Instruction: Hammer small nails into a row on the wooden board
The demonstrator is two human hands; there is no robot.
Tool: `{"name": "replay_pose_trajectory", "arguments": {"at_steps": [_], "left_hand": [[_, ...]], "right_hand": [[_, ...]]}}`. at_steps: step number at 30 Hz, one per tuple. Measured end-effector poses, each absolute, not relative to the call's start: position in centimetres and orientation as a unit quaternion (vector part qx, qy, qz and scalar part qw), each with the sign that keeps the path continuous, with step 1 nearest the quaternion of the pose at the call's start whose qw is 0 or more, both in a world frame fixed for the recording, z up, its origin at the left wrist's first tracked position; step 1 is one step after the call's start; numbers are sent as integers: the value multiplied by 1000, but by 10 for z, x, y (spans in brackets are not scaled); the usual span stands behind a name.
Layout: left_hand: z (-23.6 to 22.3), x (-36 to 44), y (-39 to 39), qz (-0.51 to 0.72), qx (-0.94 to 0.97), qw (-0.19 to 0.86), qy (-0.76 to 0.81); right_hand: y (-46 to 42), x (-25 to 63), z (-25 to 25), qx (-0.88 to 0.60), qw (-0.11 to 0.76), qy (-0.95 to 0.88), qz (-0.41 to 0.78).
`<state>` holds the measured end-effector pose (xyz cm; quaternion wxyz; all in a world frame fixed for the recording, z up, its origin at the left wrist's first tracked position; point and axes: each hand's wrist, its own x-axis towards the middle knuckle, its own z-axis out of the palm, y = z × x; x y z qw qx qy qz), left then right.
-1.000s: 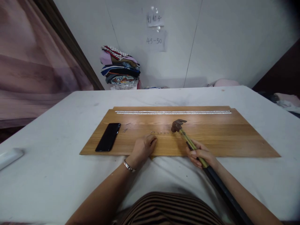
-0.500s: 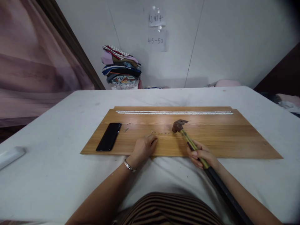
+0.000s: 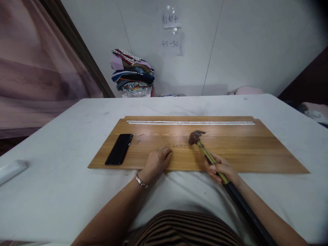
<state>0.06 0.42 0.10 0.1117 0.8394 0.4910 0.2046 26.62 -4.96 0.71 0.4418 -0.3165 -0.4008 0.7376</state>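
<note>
My right hand (image 3: 223,170) is closed around the handle of a claw hammer (image 3: 196,137). The rusty head is over the middle of the wooden board (image 3: 246,150), with its claw pointing up and to the right. Whether the head touches the board I cannot tell. A row of small nail heads (image 3: 176,145) runs across the board, partly behind the hammer. My left hand (image 3: 158,160) rests on the board just in front of the row's left end, fingers curled in; the inside of its grip is hidden. Several loose nails (image 3: 138,141) lie farther left.
A black phone (image 3: 119,149) lies on the board's left side. Two white measuring strips (image 3: 191,122) stretch along its back edge. Under the board is a white table (image 3: 61,136), with a white object (image 3: 12,171) at far left. Folded clothes (image 3: 133,73) are stacked behind the table.
</note>
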Motion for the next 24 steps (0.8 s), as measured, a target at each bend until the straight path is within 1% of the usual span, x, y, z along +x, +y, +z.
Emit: {"name": "replay_pose_trajectory", "arguments": {"at_steps": [9,15,24], "left_hand": [[3,1,4,203,842,114,488],[2,1,4,211,839,112,488],[-1,0,5,207,841,108,488]], "right_hand": [[-48,267,2,-304,434,-402,747],[-50,267,6,-301,445,-395,746],[-47,267,3,-295,431,-405,750]]}}
